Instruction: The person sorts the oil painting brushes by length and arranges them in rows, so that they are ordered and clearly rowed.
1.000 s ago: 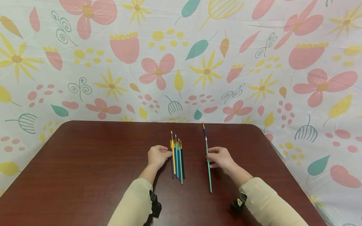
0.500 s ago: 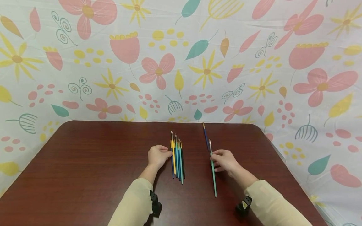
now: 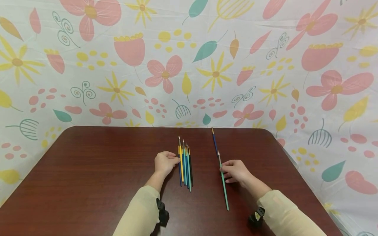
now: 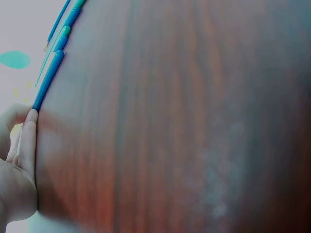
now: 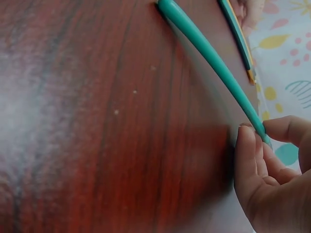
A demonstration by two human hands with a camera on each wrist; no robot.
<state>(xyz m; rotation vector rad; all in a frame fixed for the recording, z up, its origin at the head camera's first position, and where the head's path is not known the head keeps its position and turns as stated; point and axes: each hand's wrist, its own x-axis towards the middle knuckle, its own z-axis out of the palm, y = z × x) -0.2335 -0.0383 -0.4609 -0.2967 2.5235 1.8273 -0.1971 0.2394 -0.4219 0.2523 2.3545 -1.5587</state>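
My right hand (image 3: 236, 172) pinches a green paintbrush (image 3: 224, 188) between thumb and fingers; its bristles point away from me. Beyond its tip lies a dark blue paintbrush (image 3: 214, 141), bristles toward the back edge. In the right wrist view, the right hand (image 5: 279, 182) holds the green handle (image 5: 214, 60) near its far end. Left of centre, several paintbrushes lie side by side, among them a yellow one (image 3: 181, 167) and a black one (image 3: 191, 170). My left hand (image 3: 164, 164) pinches the leftmost blue paintbrush (image 4: 51, 77) of that row.
Everything lies on a dark brown wooden table (image 3: 103, 170) with rounded far corners. Behind it hangs a white cloth (image 3: 189, 65) patterned with flowers and leaves. Black wrist cameras (image 3: 162, 213) sit at both sleeves.
My right hand has drawn the green paintbrush right and toward me, away from alongside the dark blue one. My left hand and the row of paintbrushes have stayed in place.
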